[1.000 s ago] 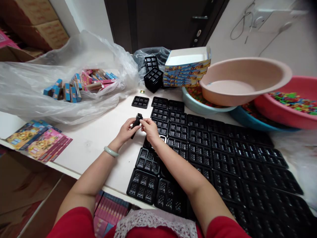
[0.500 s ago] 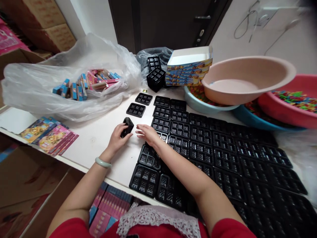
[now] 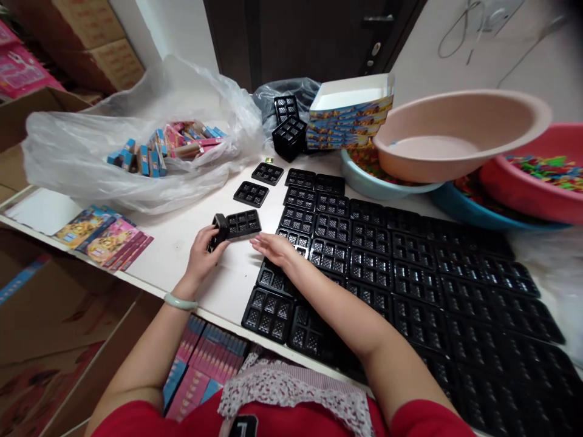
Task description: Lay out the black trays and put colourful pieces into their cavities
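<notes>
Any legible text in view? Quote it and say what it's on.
No full word, brand or number is legible.
Dark patch on the red shirt: one white letter, "P" or "F", cut off; can't tell which.
Flat printed packs, small boxes in the bag, stacked printed boxes, upper-left cartons: print too small or blurred.
Black trays: no text visible.

A front loose tray [image 3: 251,193] has appeared beyond the held stack [image 3: 218,232], and the newest tray [image 3: 244,224] just right of it.
</notes>
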A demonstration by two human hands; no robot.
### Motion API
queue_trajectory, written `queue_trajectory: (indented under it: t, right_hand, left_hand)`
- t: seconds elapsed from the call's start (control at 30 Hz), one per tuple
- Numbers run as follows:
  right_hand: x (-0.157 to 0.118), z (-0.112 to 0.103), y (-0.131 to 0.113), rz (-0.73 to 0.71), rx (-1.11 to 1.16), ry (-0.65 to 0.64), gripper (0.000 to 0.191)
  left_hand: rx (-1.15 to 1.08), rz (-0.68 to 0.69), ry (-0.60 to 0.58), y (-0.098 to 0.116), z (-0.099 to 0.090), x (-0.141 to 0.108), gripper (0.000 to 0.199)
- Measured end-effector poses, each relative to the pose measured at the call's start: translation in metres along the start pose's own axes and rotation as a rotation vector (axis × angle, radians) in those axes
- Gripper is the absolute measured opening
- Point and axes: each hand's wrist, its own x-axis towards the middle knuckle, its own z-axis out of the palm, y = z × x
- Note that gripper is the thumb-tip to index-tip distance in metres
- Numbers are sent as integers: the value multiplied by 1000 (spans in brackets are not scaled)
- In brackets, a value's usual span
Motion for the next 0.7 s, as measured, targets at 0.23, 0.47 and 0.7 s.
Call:
queue_trajectory:
  t: [0.23, 0.47, 0.7]
  right_hand:
    - [-35, -3, 30, -176, -223, -163, 30]
    - [-28, 10, 37, -76, -70, -74, 26]
    - [-50, 3, 50, 184, -7, -84, 19]
  left_hand:
    - [58, 111, -198, 27, 15, -36, 32]
    - [-55, -12, -76, 15, 3, -32, 30]
    - [55, -78, 97, 14, -44, -55, 33]
